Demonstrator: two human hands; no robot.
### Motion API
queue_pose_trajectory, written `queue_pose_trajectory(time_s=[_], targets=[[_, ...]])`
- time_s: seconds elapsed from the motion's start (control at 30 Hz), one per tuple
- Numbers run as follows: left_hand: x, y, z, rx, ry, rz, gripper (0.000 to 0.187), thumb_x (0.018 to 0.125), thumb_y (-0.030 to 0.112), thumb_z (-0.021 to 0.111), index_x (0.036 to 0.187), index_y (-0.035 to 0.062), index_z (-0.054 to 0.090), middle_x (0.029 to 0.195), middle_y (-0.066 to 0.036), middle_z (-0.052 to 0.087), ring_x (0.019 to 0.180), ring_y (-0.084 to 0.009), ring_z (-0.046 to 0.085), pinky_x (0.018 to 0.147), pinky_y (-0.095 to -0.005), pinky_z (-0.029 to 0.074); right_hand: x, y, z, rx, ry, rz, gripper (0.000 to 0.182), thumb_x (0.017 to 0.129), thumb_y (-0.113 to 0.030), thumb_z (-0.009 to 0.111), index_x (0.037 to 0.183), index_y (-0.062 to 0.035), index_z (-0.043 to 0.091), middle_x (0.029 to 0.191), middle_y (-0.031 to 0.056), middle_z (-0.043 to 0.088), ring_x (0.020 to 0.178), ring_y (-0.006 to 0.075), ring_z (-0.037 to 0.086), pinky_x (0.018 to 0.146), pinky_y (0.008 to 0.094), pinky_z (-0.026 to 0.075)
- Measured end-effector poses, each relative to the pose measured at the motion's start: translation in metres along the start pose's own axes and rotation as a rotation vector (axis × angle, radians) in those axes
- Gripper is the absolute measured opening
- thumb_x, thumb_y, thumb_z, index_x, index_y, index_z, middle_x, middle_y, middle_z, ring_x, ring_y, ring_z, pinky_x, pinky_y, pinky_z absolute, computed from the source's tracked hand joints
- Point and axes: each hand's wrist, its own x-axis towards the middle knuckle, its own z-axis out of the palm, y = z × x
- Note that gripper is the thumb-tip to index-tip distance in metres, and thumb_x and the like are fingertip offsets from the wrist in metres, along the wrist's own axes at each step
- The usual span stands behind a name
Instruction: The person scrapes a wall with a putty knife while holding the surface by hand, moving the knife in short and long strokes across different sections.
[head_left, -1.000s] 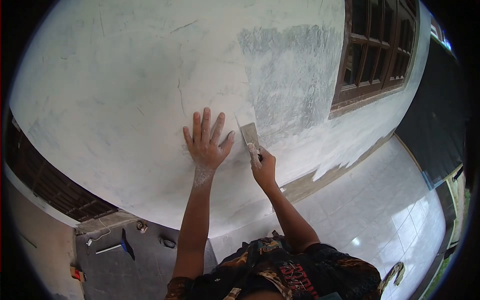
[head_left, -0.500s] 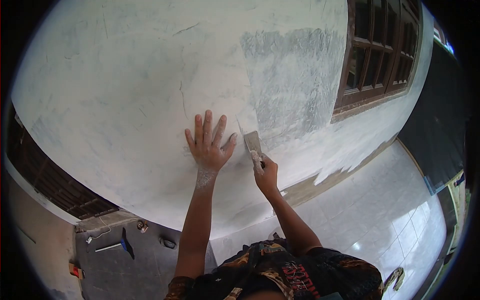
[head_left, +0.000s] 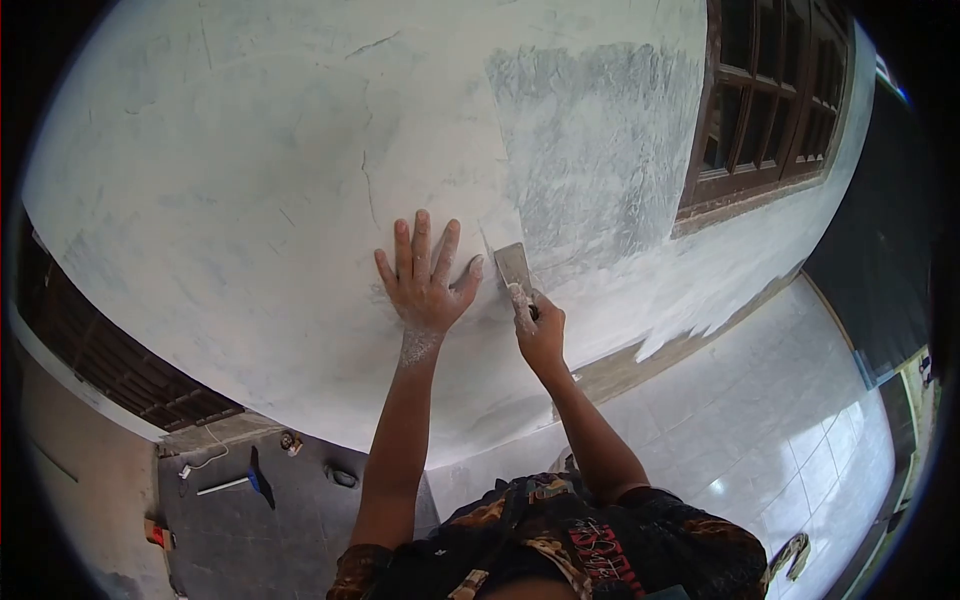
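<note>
My left hand [head_left: 427, 290] lies flat on the white-coated wall [head_left: 280, 200], fingers spread and pointing up, with pale dust on the wrist and fingertips. Just right of it, my right hand [head_left: 541, 335] grips a putty knife [head_left: 513, 268] by its handle. The knife's wide metal blade points up at the wall, close to a thin dark crack and near the lower left corner of a rough grey patch [head_left: 600, 150]. White residue coats the lower blade and my right finger on it; part of the handle is hidden in my fist.
A brown wooden window [head_left: 765, 110] is set into the wall at upper right. Pale glossy tiles [head_left: 720, 400] cover the floor at right, darker tiles [head_left: 230, 545] at lower left. A blue-headed brush or squeegee [head_left: 258, 482] lies there near a white cable [head_left: 205, 460].
The putty knife has moved slightly up the wall, and more of its blade face shows. My left hand keeps its place on the wall; the whole view has shifted slightly.
</note>
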Motion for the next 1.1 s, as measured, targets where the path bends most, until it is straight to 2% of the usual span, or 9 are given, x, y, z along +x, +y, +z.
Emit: queue_pose_trajectory(time_s=[0.3, 0.37, 0.5, 0.57, 0.8, 0.87, 1.0, 1.07, 1.1], targets=[[0.0, 0.0, 0.0, 0.001, 0.005, 0.002, 0.065, 0.08, 0.045, 0.074, 0.138, 0.0202, 0.058, 0.156, -0.015, 0.038, 0.15, -0.0353, 0.022, 0.119, -0.0585, 0.002, 0.0, 0.001, -0.003, -0.007, -0.038, 0.039, 0.042, 0.099, -0.033, 0.061, 0.081, 0.0047, 0.061, 0.052, 0.014, 0.047, 0.046, 0.0211, 0.039, 0.049, 0.0376, 0.036], [0.001, 0.0, 0.0, 0.004, 0.002, 0.002, 0.064, 0.08, 0.044, 0.074, 0.137, 0.0202, 0.058, 0.156, -0.015, 0.039, 0.15, -0.0352, 0.022, 0.119, -0.0584, 0.002, -0.003, 0.005, -0.007, -0.017, -0.031, 0.044, 0.047, 0.1, -0.036, 0.061, 0.072, 0.0017, 0.056, 0.052, 0.0004, 0.042, 0.05, 0.0086, 0.037, 0.046, 0.0309, 0.032], [0.0, 0.001, 0.0, -0.006, 0.009, -0.003, 0.063, 0.08, 0.043, 0.075, 0.136, 0.02, 0.059, 0.155, -0.015, 0.039, 0.15, -0.0351, 0.023, 0.119, -0.0585, 0.002, -0.005, 0.004, -0.007, -0.012, -0.028, 0.086, 0.047, 0.1, -0.036, 0.061, 0.072, 0.0019, 0.056, 0.052, 0.0006, 0.042, 0.051, 0.0091, 0.036, 0.047, 0.0313, 0.032], [-0.001, -0.001, 0.0, -0.013, 0.007, 0.002, 0.062, 0.08, 0.043, 0.075, 0.136, 0.0199, 0.06, 0.155, -0.015, 0.04, 0.149, -0.0352, 0.024, 0.119, -0.0586, 0.002, 0.001, -0.008, -0.008, -0.039, -0.012, 0.019, 0.045, 0.1, -0.034, 0.06, 0.08, 0.0055, 0.06, 0.05, 0.012, 0.046, 0.046, 0.0179, 0.038, 0.047, 0.036, 0.035], [-0.002, -0.003, -0.002, -0.022, -0.001, 0.0, 0.061, 0.08, 0.04, 0.075, 0.135, 0.0194, 0.061, 0.154, -0.015, 0.042, 0.149, -0.0348, 0.026, 0.119, -0.058, 0.003, -0.008, 0.012, -0.006, -0.044, -0.038, 0.072, 0.043, 0.1, -0.032, 0.061, 0.08, 0.0055, 0.061, 0.05, 0.0114, 0.044, 0.047, 0.0152, 0.037, 0.046, 0.0351, 0.033], [-0.002, -0.003, 0.0, -0.031, 0.012, 0.003, 0.061, 0.08, 0.04, 0.075, 0.135, 0.0193, 0.061, 0.154, -0.015, 0.042, 0.149, -0.0345, 0.026, 0.119, -0.0578, 0.003, -0.005, 0.006, -0.004, 0.006, 0.017, 0.027, 0.048, 0.099, -0.037, 0.062, 0.073, 0.0029, 0.056, 0.052, 0.0012, 0.04, 0.051, 0.0088, 0.037, 0.047, 0.031, 0.032], [-0.003, -0.003, -0.002, -0.032, -0.003, -0.007, 0.06, 0.079, 0.039, 0.076, 0.134, 0.0193, 0.061, 0.154, -0.015, 0.042, 0.149, -0.0339, 0.027, 0.119, -0.0573, 0.003, -0.003, -0.001, -0.006, 0.046, -0.002, 0.049, 0.048, 0.099, -0.037, 0.061, 0.073, 0.0028, 0.057, 0.052, 0.001, 0.04, 0.051, 0.0085, 0.037, 0.046, 0.0302, 0.032], [-0.003, -0.004, -0.002, -0.034, -0.001, -0.003, 0.06, 0.079, 0.039, 0.076, 0.134, 0.0194, 0.061, 0.154, -0.015, 0.042, 0.149, -0.0339, 0.027, 0.119, -0.0572, 0.002, -0.01, 0.011, -0.011, -0.018, -0.026, 0.089, 0.042, 0.099, -0.031, 0.061, 0.079, 0.0049, 0.059, 0.051, 0.0132, 0.044, 0.048, 0.016, 0.036, 0.047, 0.0356, 0.034], [-0.003, -0.004, -0.001, -0.039, 0.002, 0.002, 0.06, 0.08, 0.039, 0.075, 0.134, 0.0194, 0.061, 0.154, -0.015, 0.042, 0.149, -0.0339, 0.027, 0.119, -0.0571, 0.002, -0.01, 0.014, -0.009, -0.019, -0.024, 0.089, 0.042, 0.099, -0.031, 0.061, 0.079, 0.0049, 0.059, 0.051, 0.0132, 0.044, 0.048, 0.016, 0.036, 0.047, 0.0356, 0.034]])
